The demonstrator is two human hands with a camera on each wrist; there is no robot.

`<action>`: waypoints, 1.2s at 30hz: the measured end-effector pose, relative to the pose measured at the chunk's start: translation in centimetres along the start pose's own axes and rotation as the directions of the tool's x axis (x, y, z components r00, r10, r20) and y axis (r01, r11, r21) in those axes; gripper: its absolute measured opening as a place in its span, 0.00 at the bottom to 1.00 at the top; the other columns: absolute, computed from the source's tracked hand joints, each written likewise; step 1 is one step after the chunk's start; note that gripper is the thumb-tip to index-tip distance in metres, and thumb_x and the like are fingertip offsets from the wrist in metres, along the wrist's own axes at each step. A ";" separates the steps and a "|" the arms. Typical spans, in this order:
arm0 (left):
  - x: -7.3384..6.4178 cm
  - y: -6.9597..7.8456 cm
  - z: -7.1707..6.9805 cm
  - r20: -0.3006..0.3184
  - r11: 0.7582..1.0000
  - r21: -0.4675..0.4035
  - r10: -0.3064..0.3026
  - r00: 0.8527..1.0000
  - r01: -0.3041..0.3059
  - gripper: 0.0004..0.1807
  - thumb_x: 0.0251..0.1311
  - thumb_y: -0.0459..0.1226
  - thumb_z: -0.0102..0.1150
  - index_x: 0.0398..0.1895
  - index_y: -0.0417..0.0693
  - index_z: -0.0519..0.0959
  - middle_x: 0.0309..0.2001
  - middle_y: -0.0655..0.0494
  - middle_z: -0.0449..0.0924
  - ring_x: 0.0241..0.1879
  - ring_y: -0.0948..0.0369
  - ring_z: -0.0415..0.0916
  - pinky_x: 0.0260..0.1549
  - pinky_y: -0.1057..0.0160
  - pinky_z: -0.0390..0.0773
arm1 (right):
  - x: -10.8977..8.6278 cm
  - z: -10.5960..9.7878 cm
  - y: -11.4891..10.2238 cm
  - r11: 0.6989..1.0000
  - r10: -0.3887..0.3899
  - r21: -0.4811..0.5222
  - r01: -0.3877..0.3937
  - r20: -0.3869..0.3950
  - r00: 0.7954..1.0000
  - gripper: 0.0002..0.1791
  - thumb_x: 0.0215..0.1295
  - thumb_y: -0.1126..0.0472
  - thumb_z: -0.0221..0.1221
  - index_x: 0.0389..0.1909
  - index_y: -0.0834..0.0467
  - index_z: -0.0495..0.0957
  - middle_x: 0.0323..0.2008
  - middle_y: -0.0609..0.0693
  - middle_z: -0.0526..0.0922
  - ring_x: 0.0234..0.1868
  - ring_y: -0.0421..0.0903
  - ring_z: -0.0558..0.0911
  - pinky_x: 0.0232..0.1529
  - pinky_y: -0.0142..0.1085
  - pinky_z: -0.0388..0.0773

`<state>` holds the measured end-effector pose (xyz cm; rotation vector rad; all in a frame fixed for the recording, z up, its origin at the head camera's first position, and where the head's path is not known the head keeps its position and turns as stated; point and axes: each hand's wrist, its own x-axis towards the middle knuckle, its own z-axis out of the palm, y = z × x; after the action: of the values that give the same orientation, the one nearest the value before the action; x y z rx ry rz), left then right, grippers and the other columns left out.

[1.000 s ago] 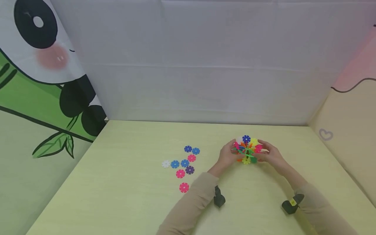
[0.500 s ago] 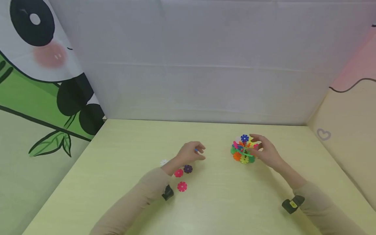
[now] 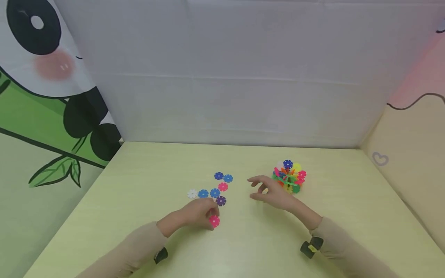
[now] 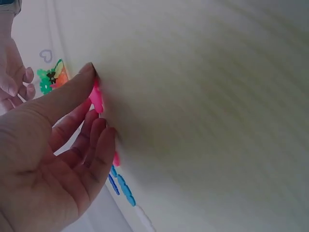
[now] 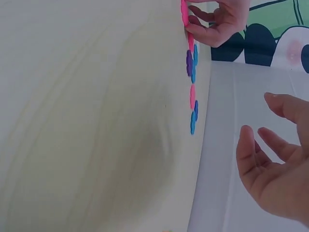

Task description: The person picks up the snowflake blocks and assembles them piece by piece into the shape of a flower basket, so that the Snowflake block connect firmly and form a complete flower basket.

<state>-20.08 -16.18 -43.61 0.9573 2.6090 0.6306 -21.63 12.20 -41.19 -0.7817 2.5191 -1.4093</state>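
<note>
In the head view my left hand (image 3: 197,213) is low over the near side of a group of flat snowflake discs. Its thumb and index finger pinch the edges of a pink snowflake disc (image 3: 214,221), also seen beside the thumb in the left wrist view as a thin pink disc (image 4: 96,98). My right hand (image 3: 274,194) hovers over the table with its fingers loosely bent and nothing between them. Behind it stands a colourful ball of joined snowflake discs (image 3: 290,177), partly covered by that hand. Another pink disc (image 4: 116,158) shows past the left fingers.
Around the left hand lie a purple disc (image 3: 221,200), a white disc (image 3: 192,194), several blue discs (image 3: 214,192) and a pink disc (image 3: 223,187). A pale wall (image 3: 222,108) closes off the back of the yellowish table (image 3: 156,166).
My left hand left the ball, moved left over the loose discs, then came nearer to the front pink disc. My right hand let go of the ball and moved left.
</note>
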 end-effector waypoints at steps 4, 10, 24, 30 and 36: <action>0.1 -0.3 0.0 0.002 0.997 -0.074 -0.017 1.000 0.017 0.13 0.44 0.34 0.75 0.31 0.49 0.79 0.24 0.63 0.70 0.26 0.64 0.67 0.27 0.67 0.72 | 2.0 2.3 0.3 1.000 -0.006 -0.014 0.008 0.107 0.994 0.24 0.61 0.63 0.63 0.57 0.67 0.73 0.45 0.61 0.77 0.38 0.47 0.76 0.34 0.35 0.77; 0.1 -0.5 0.1 0.011 0.989 -0.140 -0.040 0.999 0.041 0.14 0.45 0.34 0.75 0.33 0.47 0.78 0.24 0.62 0.71 0.26 0.64 0.68 0.27 0.66 0.72 | 5.2 4.9 1.1 0.998 0.015 -0.069 -0.004 0.172 0.985 0.20 0.56 0.65 0.67 0.50 0.66 0.78 0.37 0.53 0.78 0.33 0.43 0.76 0.35 0.33 0.76; -0.2 -0.8 0.3 -0.058 0.984 -0.180 -0.006 0.998 -0.005 0.17 0.43 0.32 0.75 0.29 0.49 0.73 0.25 0.62 0.70 0.26 0.64 0.67 0.25 0.66 0.72 | 7.9 7.9 0.8 0.979 0.061 -0.201 -0.018 0.211 0.976 0.14 0.49 0.70 0.70 0.39 0.60 0.83 0.29 0.43 0.79 0.33 0.41 0.76 0.35 0.32 0.75; -0.1 -1.9 0.4 -0.087 0.973 -0.229 0.020 0.996 -0.040 0.13 0.49 0.30 0.71 0.30 0.46 0.74 0.26 0.64 0.73 0.27 0.66 0.69 0.28 0.66 0.74 | 7.7 7.6 0.1 0.971 0.091 -0.234 -0.040 0.210 0.973 0.13 0.48 0.70 0.71 0.36 0.60 0.83 0.27 0.43 0.78 0.32 0.41 0.75 0.33 0.32 0.75; 0.1 -2.1 -0.4 -0.140 0.933 -0.359 -0.047 0.989 -0.007 0.06 0.54 0.31 0.68 0.30 0.41 0.78 0.26 0.61 0.76 0.27 0.65 0.72 0.28 0.67 0.76 | 7.1 6.6 0.1 0.968 0.085 -0.251 -0.029 0.214 0.973 0.14 0.47 0.70 0.71 0.31 0.58 0.77 0.28 0.45 0.75 0.33 0.43 0.74 0.34 0.35 0.74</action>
<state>-21.39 -17.64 -44.33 0.7922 2.4928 1.1634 -25.32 3.70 -44.05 -0.8465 2.5424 -0.9410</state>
